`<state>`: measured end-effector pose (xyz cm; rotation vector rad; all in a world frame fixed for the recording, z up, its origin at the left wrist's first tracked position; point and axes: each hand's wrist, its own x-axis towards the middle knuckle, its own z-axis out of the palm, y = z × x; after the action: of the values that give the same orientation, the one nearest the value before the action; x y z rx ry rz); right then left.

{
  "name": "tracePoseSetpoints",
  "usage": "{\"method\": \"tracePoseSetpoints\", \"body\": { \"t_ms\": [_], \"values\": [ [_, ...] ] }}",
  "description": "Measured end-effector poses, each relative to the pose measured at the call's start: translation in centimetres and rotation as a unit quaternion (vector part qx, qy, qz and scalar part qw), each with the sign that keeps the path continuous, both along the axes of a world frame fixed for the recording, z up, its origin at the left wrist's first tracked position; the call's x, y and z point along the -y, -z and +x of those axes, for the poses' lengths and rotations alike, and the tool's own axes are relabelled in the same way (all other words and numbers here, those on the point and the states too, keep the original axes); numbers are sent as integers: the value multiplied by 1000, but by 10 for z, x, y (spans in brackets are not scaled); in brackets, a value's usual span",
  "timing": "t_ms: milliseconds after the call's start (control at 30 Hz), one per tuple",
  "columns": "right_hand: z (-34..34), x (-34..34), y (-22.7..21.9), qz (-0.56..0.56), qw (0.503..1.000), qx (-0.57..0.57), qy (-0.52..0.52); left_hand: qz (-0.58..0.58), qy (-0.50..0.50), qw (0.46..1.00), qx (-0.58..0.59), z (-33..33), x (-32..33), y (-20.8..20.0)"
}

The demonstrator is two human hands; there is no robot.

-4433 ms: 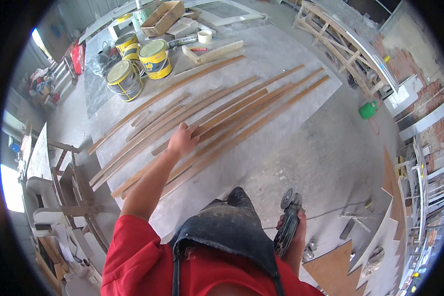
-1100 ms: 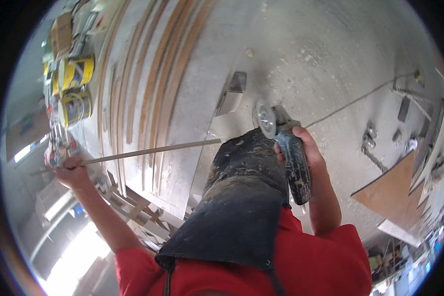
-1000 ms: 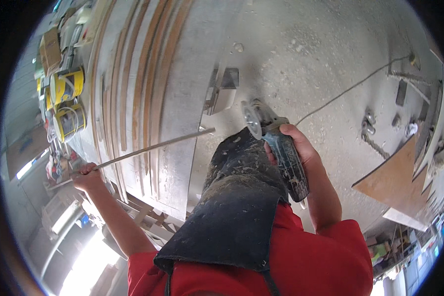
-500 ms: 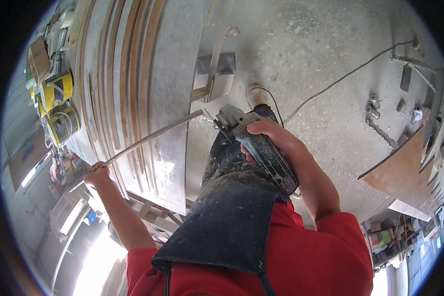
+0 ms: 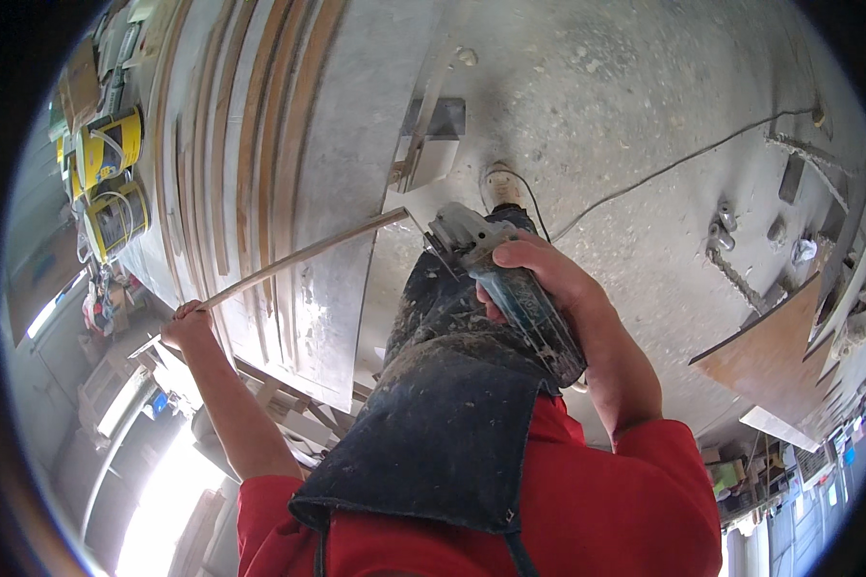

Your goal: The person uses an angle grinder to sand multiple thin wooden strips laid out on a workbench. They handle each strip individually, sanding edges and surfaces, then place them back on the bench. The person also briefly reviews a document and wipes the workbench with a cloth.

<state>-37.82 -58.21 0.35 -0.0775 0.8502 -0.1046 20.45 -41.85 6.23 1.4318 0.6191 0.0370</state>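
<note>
My left hand (image 5: 189, 327) is closed round the near end of a long thin light-brown strip (image 5: 303, 258). The strip slants up to the right across the edge of a pale worktable (image 5: 356, 144). Its far end lies close to the head of an angle grinder (image 5: 524, 298); whether the disc touches it I cannot tell. Wrapped round the grinder's dusty green-grey body is my right hand (image 5: 548, 274), thumb on top. The grinder's disc shows nearly edge-on, above my dusty dark trouser leg.
Several brown strips (image 5: 250, 144) lie side by side on the worktable. Yellow-and-black buckets (image 5: 115, 216) stand at far left. A cable (image 5: 674, 168) crosses the dusty floor, and a brown curved-edged sheet (image 5: 765, 337) lies at right among offcuts. My shoe (image 5: 502, 185) is beyond the grinder.
The strip's far end has shifted slightly right and up in view, and the grinder slightly right. The worktable and surroundings have turned a little in view. Both hands keep their hold.
</note>
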Motion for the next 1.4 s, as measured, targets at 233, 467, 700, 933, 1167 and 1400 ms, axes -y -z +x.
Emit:
{"method": "tracePoseSetpoints", "body": {
  "t_ms": [233, 467, 700, 933, 1167, 1400],
  "values": [
    [0, 6, -8, -27, 999, -6, -19, 9, 19, 1000, 8, -2, -8, 2],
    [2, 10, -13, -20, 999, -21, -23, -14, 2, 1000, 7, -15, -2, -1],
    [11, 13, -5, -17, 999, -24, -26, -9, -17, 1000, 8, -18, -3, 2],
    [16, 16, 10, -22, 998, -32, -48, 2, -6, 1000, -6, -18, -12, 8],
    [27, 19, 35, -27, 997, -19, -76, -13, -30, 999, -38, 15, -49, 17],
    [5, 1, 73, 45, 995, -79, -35, -85, 89, 992, 16, 9, -62, -59]
  ]
}}
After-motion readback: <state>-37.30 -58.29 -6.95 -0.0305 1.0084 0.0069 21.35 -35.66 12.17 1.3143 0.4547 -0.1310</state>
